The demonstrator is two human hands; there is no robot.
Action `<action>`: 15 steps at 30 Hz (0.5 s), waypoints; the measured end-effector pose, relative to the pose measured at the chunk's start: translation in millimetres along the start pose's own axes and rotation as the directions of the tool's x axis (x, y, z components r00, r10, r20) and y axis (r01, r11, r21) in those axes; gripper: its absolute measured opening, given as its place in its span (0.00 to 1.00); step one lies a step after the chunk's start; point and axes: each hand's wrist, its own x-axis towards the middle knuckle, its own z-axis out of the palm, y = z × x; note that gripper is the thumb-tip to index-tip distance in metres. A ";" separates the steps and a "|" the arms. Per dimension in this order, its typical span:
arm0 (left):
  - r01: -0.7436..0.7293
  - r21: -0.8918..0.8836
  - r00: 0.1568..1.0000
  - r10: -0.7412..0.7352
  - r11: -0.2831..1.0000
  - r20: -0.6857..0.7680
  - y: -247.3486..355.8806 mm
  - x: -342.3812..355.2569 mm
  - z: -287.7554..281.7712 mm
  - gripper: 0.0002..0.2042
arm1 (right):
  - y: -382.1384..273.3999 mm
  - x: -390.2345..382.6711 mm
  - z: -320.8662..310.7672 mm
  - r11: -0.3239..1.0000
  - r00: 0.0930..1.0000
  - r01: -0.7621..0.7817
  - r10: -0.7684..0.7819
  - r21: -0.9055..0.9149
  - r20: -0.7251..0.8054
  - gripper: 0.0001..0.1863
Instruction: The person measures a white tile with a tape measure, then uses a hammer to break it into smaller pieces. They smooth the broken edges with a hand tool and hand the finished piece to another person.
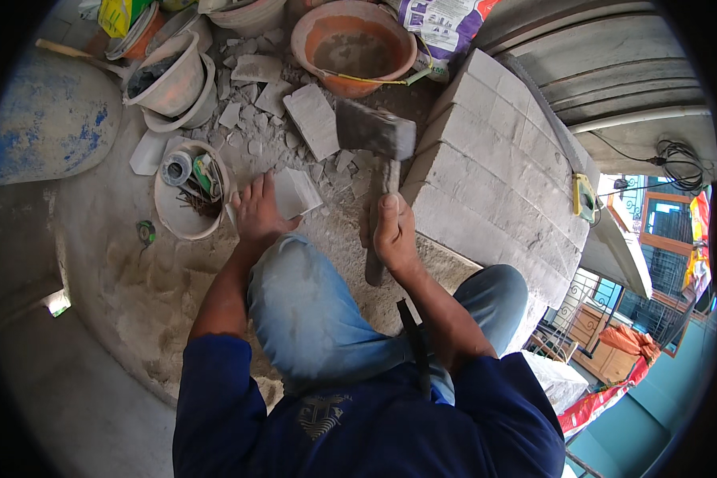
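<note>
The left hand (pixel 256 213) pinned a pale block fragment (pixel 295 193) flat on the rubble-strewn floor (pixel 135 279), fingers spread over its near edge. The right hand (pixel 394 235) was clamped on the handle of a broad hatchet (pixel 377 131), its blade raised just right of the fragment, handle running toward the person. Stacked grey blocks (pixel 494 175) crowded the right; a bowl of tools (pixel 187 191) sat left.

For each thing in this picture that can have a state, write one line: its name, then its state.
left hand: pressing on the block piece
block piece: broken, lying on the ground
right hand: gripping the hatchet
hatchet: raised, blade up
orange basin: upright, holding grey residue
white bowl: upright, holding small tools
</note>
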 end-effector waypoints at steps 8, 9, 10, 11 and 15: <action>0.041 0.037 0.999 -0.042 0.998 0.029 -1.5 0.0 -5.3 0.58 | 131.0 -14.3 5.8 0.724 0.873 -0.420 0.487 -0.547 -0.026 0.35; 0.047 0.039 0.998 -0.049 0.998 0.028 -1.6 2.5 -7.2 0.58 | 103.2 -9.8 0.9 0.692 0.768 -0.577 0.641 -0.434 0.002 0.37; 0.038 0.033 0.997 -0.040 0.999 0.059 2.0 -4.9 -5.5 0.58 | 92.7 -25.4 -3.9 0.721 0.784 -0.574 0.621 -0.389 -0.007 0.37; 0.028 0.023 0.998 -0.029 0.999 0.051 6.2 4.9 -8.8 0.58 | 80.5 -22.3 -10.2 0.767 0.823 -0.536 0.568 -0.353 -0.014 0.37; 0.046 0.087 0.995 -0.053 0.995 0.083 8.8 10.4 -1.5 0.58 | 9.8 -14.9 -38.2 0.878 0.887 -0.457 0.461 -0.141 -0.002 0.36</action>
